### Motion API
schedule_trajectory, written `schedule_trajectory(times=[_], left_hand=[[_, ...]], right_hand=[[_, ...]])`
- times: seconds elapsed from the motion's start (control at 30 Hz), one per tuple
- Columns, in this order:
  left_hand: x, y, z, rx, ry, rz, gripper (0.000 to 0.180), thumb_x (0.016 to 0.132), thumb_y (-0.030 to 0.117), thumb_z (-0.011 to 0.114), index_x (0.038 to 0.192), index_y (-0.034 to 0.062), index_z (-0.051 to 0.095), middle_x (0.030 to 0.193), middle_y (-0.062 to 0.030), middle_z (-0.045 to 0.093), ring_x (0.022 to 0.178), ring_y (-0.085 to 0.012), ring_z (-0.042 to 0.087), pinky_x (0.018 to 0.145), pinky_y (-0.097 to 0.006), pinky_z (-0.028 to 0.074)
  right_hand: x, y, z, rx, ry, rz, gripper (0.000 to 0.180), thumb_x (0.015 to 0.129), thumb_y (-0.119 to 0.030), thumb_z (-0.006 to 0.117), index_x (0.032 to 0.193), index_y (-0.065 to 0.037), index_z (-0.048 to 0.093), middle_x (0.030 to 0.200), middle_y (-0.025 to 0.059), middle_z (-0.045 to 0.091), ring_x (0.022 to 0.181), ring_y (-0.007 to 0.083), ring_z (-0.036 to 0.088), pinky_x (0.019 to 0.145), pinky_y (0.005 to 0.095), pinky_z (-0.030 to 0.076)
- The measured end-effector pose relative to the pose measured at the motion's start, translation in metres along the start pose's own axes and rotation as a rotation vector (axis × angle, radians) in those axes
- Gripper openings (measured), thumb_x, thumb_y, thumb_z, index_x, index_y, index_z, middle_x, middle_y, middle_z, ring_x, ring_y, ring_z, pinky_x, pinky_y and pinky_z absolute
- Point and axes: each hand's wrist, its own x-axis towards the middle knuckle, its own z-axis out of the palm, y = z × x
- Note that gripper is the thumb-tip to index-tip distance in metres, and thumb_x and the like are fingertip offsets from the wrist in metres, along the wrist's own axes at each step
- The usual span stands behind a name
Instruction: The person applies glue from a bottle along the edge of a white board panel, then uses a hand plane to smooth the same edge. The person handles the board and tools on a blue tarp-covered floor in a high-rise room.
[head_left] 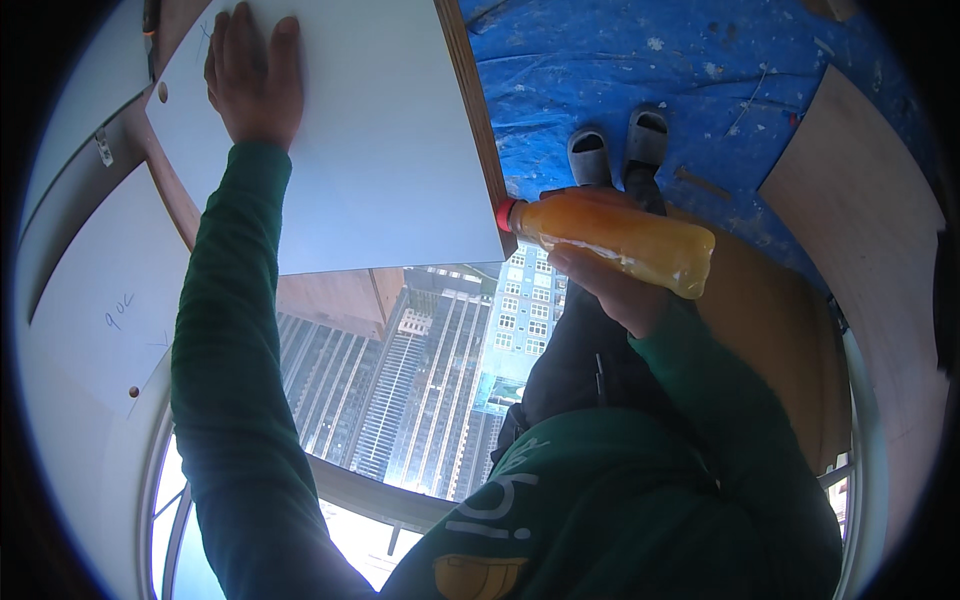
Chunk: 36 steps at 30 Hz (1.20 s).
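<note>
Presently, the amber bottle (625, 235) sits in the right hand (615, 290), fingers clamped round it, red cap (505, 214) at the white panel (375, 150)'s lower-right corner; the left hand (257, 88), fingers slightly apart, rests near its upper-left edge. Apparent step: positioning the bottle, requiring steady grip. Handwriting (120, 311) marks the left board (85, 270).

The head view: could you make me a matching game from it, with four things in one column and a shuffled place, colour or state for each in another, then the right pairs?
Column one
1. Left hand
2. Right hand
3. Bottle cap
4. Floor sheet

Column two
A. Blue
B. Wrapped around the yellow-orange bottle
C. Lying on the white panel
D. Red

Pairs: 1-C, 2-B, 3-D, 4-A
</note>
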Motion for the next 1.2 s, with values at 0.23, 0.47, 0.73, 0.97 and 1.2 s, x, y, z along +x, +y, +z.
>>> schedule_trajectory(times=[0.23, 0.47, 0.73, 0.97, 1.2], left_hand=[[-0.001, -0.009, 0.002, -0.005, 0.028, 0.063, 0.074, 0.101, 0.061, 0.047, 0.152, 0.0076, 0.049, 0.159, -0.0218, 0.043, 0.147, -0.0413, 0.037, 0.122, -0.051, 0.028], [0.0, -0.016, 0.003, 0.003, 0.027, 0.105, 0.073, 0.101, 0.06, 0.049, 0.152, 0.0073, 0.049, 0.159, -0.0216, 0.043, 0.148, -0.0396, 0.037, 0.122, -0.049, 0.028], [-0.001, -0.011, 0.005, -0.033, 0.019, 0.025, 0.074, 0.1, 0.061, 0.05, 0.153, 0.0087, 0.048, 0.159, -0.0205, 0.043, 0.147, -0.0395, 0.038, 0.122, -0.05, 0.028], [-0.001, -0.018, 0.005, -0.032, 0.025, 0.065, 0.074, 0.1, 0.062, 0.049, 0.153, 0.0109, 0.05, 0.162, -0.0179, 0.041, 0.148, -0.0399, 0.035, 0.123, -0.05, 0.026], [-0.002, -0.011, 0.002, -0.048, -0.001, -0.004, 0.073, 0.099, 0.061, 0.051, 0.153, 0.0124, 0.049, 0.162, -0.0164, 0.04, 0.151, -0.0373, 0.033, 0.124, -0.049, 0.023]], right_hand=[[0.058, 0.001, 0.001, 0.097, -0.033, -0.182, 0.032, 0.095, -0.011, 0.073, 0.124, 0.001, 0.067, 0.117, 0.0128, 0.073, 0.109, 0.0219, 0.071, 0.097, 0.0366, 0.057], [0.075, 0.0, -0.003, 0.095, -0.08, -0.282, 0.024, 0.097, -0.012, 0.071, 0.116, 0.002, 0.071, 0.112, 0.0145, 0.075, 0.104, 0.0237, 0.074, 0.095, 0.0366, 0.059], [-0.034, 0.019, -0.002, 0.027, -0.019, 0.059, 0.053, 0.085, -0.008, 0.085, 0.131, -0.006, 0.06, 0.124, 0.011, 0.066, 0.115, 0.0214, 0.067, 0.096, 0.036, 0.059], [-0.004, 0.023, -0.027, 0.211, 0.059, 0.072, 0.04, 0.093, -0.016, 0.073, 0.126, 0.004, 0.061, 0.114, 0.017, 0.07, 0.101, 0.0268, 0.071, 0.09, 0.0413, 0.059], [0.051, 0.001, -0.024, 0.262, -0.016, 0.103, 0.039, 0.094, -0.019, 0.074, 0.123, 0.004, 0.061, 0.112, 0.0178, 0.071, 0.099, 0.0266, 0.074, 0.083, 0.0393, 0.063]])
